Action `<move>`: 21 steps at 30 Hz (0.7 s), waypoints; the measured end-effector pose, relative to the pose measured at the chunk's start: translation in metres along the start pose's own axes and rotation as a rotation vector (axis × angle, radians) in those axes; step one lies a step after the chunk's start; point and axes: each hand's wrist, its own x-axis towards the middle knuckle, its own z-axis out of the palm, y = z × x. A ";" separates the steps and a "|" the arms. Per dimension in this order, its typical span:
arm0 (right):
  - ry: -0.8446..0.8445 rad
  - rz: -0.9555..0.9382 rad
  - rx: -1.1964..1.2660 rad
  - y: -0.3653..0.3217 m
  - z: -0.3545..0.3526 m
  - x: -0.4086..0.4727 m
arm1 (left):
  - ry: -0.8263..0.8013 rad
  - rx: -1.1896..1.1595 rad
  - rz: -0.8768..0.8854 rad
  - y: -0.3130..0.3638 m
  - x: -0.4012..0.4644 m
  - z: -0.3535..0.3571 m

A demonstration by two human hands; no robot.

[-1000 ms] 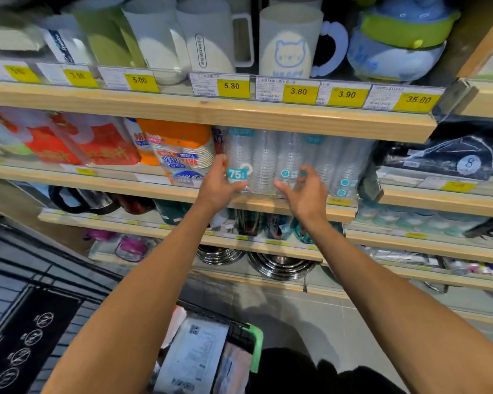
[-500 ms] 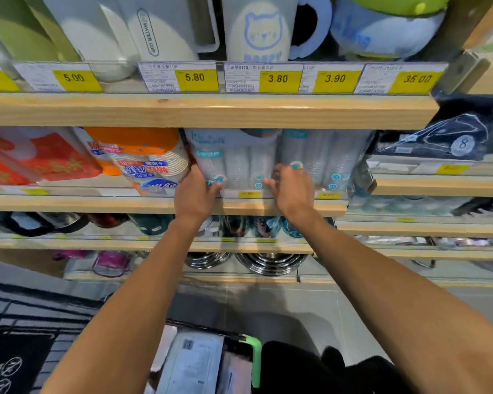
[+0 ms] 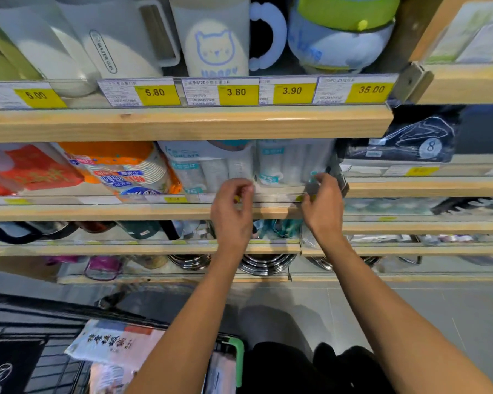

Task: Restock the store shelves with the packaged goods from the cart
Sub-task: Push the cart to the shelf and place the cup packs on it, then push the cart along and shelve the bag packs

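Now that the cup pack point(image 3: 292, 163) is sitting on the wooden shelf point(image 3: 125, 213), the left hand point(image 3: 234, 211) is withdrawing, fingers loosely curled and empty, while the right hand point(image 3: 322, 206) is pinching its lower corner; placement appears nearly complete.

Two bare forearms show, both unsleeved from the lower frame edge up to the wrists, with no watch, band or glove on either. The left hand point(image 3: 231, 214) and the right hand point(image 3: 322, 207) are bare too; no ring is visible on the fingers that show. Faint hair can be made out along the forearms. Below the right forearm, at the bottom edge, lies a patch of black clothing point(image 3: 296, 368), plain and dark with soft folds and no visible print; which garment it is cannot be told. Nothing more of the person is in view.
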 end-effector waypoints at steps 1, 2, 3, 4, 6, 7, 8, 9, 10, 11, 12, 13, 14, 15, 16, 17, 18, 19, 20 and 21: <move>-0.044 0.004 -0.023 0.000 -0.003 0.004 | -0.091 0.022 0.000 0.004 0.000 0.007; -0.071 0.000 -0.038 0.000 -0.004 0.007 | -0.176 0.056 -0.012 0.006 0.001 0.013; -0.077 -0.016 -0.041 0.000 -0.007 0.008 | -0.252 0.084 -0.035 0.006 0.002 0.019; -0.073 -0.042 -0.036 0.000 -0.010 0.007 | -0.307 0.098 -0.070 0.009 0.004 0.025; -0.044 -0.128 -0.018 0.002 -0.016 -0.001 | -0.357 0.089 -0.159 0.012 0.007 0.032; -0.032 -0.179 -0.011 0.004 -0.019 -0.007 | -0.358 0.081 -0.188 0.013 0.006 0.035; -0.030 -0.223 -0.006 0.006 -0.021 -0.013 | -0.353 0.083 -0.198 0.015 0.004 0.035; -0.042 -0.258 0.006 0.006 -0.024 -0.021 | -0.346 0.084 -0.207 0.016 -0.002 0.033; -0.059 -0.275 0.016 0.007 -0.023 -0.030 | -0.346 0.080 -0.217 0.019 -0.009 0.030; -0.075 -0.286 0.029 0.006 -0.022 -0.038 | -0.348 0.067 -0.231 0.018 -0.018 0.027; -0.111 -0.304 0.043 0.004 -0.021 -0.048 | -0.339 0.047 -0.262 0.019 -0.032 0.018; -0.148 -0.317 0.059 0.001 -0.018 -0.058 | -0.335 0.036 -0.295 0.016 -0.045 0.010; -0.206 -0.328 0.077 -0.003 -0.014 -0.069 | -0.328 0.046 -0.336 0.013 -0.062 -0.002; -0.259 -0.342 0.093 -0.006 -0.009 -0.079 | -0.321 0.067 -0.376 0.007 -0.076 -0.012; -0.326 -0.378 0.123 -0.011 -0.002 -0.090 | -0.289 0.078 -0.439 -0.001 -0.094 -0.027; -0.394 -0.422 0.160 -0.018 0.005 -0.101 | -0.247 0.072 -0.511 -0.009 -0.111 -0.041; -0.477 -0.460 0.193 -0.028 0.015 -0.114 | -0.202 0.060 -0.586 -0.016 -0.129 -0.059; -0.564 -0.487 0.192 -0.037 0.026 -0.125 | -0.162 0.059 -0.655 -0.022 -0.145 -0.074; -0.661 -0.504 0.152 -0.047 0.037 -0.136 | -0.121 0.050 -0.715 -0.024 -0.159 -0.089; -0.769 -0.532 0.089 -0.059 0.050 -0.149 | -0.072 0.022 -0.777 -0.029 -0.174 -0.107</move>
